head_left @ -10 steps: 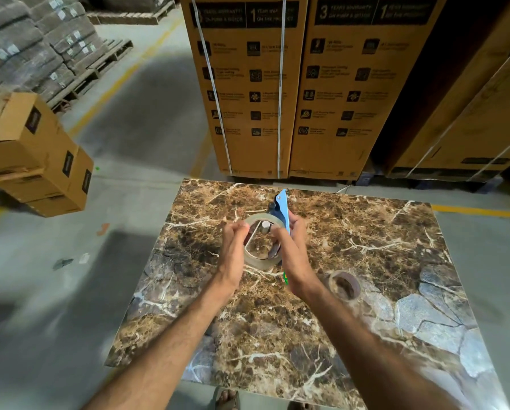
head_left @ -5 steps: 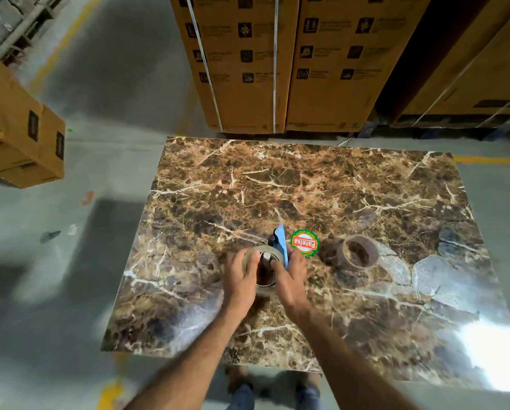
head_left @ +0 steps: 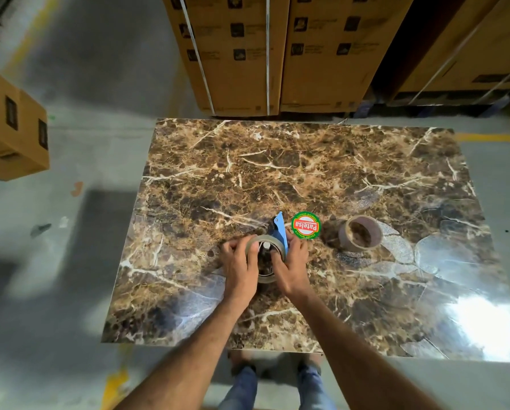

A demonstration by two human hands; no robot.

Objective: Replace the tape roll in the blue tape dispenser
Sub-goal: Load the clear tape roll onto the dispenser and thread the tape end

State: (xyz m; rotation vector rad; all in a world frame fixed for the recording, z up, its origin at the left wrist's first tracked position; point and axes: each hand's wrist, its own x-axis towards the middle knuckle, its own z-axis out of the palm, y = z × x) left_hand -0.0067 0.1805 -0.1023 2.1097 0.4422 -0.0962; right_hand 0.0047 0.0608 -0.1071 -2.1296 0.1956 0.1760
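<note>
The blue tape dispenser (head_left: 280, 229) stands on edge on the marble table (head_left: 307, 161), its blue plate pointing away from me. A clear tape roll (head_left: 266, 242) sits around the dispenser's hub, whose white pin shows in the roll's middle. My left hand (head_left: 238, 267) grips the roll's left side. My right hand (head_left: 290, 269) holds the dispenser from the right, with fingers reaching into the roll's core. A brown cardboard tape core (head_left: 360, 233) lies on the table to the right. A round green and red label (head_left: 306, 225) lies flat beside the dispenser.
Tall strapped cardboard boxes (head_left: 242, 54) stand just beyond the table's far edge. Another carton (head_left: 11, 128) sits on the concrete floor to the left. My jeans and feet (head_left: 274, 380) show below the table's near edge. Glare covers the table's near right corner.
The dispenser and roll came down from mid-air to the table near its front. The view tilted downward, revealing the round label. Both hands kept their hold throughout.
</note>
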